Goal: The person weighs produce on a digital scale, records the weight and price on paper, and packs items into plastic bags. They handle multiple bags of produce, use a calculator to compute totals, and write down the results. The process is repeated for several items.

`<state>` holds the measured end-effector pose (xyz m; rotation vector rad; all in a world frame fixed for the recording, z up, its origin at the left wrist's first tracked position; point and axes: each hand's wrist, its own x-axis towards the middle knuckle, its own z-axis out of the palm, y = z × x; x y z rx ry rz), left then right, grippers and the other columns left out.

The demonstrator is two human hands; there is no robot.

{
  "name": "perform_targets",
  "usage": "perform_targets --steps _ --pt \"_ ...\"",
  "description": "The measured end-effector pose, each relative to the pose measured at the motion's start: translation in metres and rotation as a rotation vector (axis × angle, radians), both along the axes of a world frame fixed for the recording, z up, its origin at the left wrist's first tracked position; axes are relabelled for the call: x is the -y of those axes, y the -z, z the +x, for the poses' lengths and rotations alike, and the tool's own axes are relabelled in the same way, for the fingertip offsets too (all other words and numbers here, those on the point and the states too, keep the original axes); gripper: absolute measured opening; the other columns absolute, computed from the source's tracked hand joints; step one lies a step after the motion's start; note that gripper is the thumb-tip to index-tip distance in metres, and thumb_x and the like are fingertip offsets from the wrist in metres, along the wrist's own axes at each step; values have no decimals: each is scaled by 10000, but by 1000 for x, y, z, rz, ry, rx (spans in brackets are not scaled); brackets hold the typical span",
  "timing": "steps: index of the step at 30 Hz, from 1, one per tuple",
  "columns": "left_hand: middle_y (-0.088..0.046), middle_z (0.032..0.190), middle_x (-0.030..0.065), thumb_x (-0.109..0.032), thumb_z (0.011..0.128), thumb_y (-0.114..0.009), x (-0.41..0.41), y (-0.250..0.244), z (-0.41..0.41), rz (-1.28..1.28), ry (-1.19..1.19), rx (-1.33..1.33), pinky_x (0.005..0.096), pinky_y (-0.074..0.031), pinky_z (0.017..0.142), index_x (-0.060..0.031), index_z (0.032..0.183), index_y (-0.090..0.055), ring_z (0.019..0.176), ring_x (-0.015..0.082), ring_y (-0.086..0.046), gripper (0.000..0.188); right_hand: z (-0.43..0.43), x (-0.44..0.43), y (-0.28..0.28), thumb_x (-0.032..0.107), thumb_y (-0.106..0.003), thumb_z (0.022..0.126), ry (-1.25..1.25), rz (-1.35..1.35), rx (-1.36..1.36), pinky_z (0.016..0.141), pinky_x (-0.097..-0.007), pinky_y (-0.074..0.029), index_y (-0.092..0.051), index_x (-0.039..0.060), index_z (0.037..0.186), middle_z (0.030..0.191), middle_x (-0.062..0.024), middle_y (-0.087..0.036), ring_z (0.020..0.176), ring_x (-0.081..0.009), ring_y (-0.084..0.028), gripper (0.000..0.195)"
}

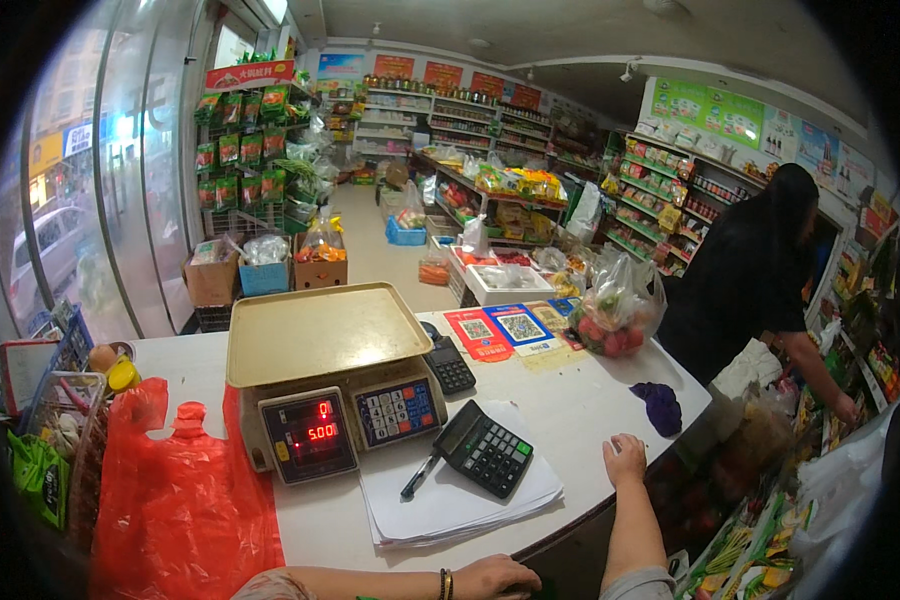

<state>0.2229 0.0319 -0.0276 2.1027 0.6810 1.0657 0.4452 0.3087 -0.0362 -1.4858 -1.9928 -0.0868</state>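
Near the bottom edge of the view, my left hand (495, 577) rests low at the counter's near edge, a bracelet at its wrist; its fingers are partly curled and nothing shows in them. My right hand (625, 457) lies on the right part of the white counter (570, 427), fingers bent, and no object shows in it. Between the hands and the scale (337, 420) are a black calculator (487, 450) and a pen (420, 478) on a stack of white paper (465, 517). A crumpled purple item (658, 407) lies beyond my right hand.
Red plastic bags (184, 495) cover the counter's left side. A clear bag of red produce (616, 322) stands at the far right, near printed code cards (521, 328) and a second calculator (450, 365). A person in black (742, 277) leans towards shelves at right.
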Motion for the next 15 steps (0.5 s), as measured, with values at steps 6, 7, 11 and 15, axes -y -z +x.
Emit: perform_targets --steps 6,7,11,15 --pt "-624 802 138 -89 743 -639 1 2 -1 -25 -13 15 382 -490 646 -42 886 -615 727 303 -606 152 3 -4 2 203 -656 719 34 -21 -74 857 -375 -423 -650 59 827 962 -101 -610 955 -289 -530 180" --pt "-624 803 137 -91 747 -639 1 2 -1 -23 -13 27 380 -491 646 -42 890 -615 728 299 -607 153 4 -5 3 196 -654 717 25 -9 -87 854 -377 -426 -650 60 817 959 -104 -611 950 -291 -532 169" --pt "-627 811 129 -103 760 -640 3 2 -2 -128 -17 35 368 -496 651 -44 906 -615 733 285 -612 160 5 -8 6 173 -667 705 16 2 -101 826 -379 -441 -643 62 795 943 -96 -610 939 -289 -530 145" --pt "-629 813 125 -109 762 -643 2 4 -2 -114 -15 -8 356 -499 650 -41 915 -614 734 274 -616 170 7 -11 8 160 -672 700 27 5 -95 815 -379 -446 -641 64 789 944 -92 -609 936 -287 -528 135"
